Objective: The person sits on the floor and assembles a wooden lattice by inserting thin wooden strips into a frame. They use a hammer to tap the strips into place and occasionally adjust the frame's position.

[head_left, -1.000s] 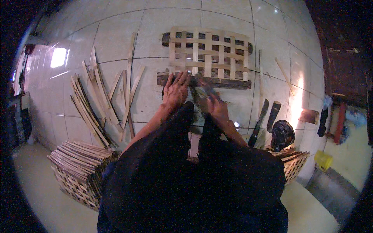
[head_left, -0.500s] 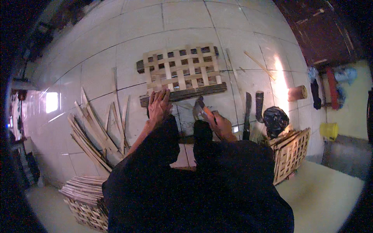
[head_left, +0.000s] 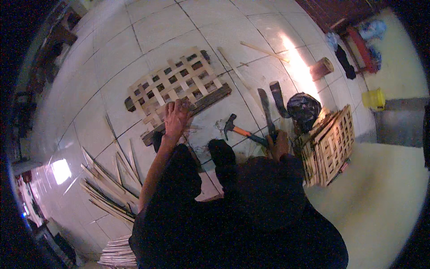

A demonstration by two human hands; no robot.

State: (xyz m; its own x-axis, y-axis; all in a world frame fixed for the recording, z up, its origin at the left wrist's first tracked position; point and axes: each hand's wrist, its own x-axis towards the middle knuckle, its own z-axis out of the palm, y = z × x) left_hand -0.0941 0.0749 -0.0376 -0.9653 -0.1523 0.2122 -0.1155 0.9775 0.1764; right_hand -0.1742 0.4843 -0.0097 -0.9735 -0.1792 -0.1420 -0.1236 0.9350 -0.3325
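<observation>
Left fingers [head_left: 177, 107] lie spread on the woven panel [head_left: 173, 80] — right fingers [head_left: 277, 140] (I cannot tell their grip) sit by the hammer [head_left: 242, 131].

The pale, glossy tiled floor [head_left: 156, 27] catches a bright streak of light [head_left: 299, 69] on the right.

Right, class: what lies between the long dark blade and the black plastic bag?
A dark, curved, tube-like object lies between the blade and the plastic bag, as the head view shows.
</observation>
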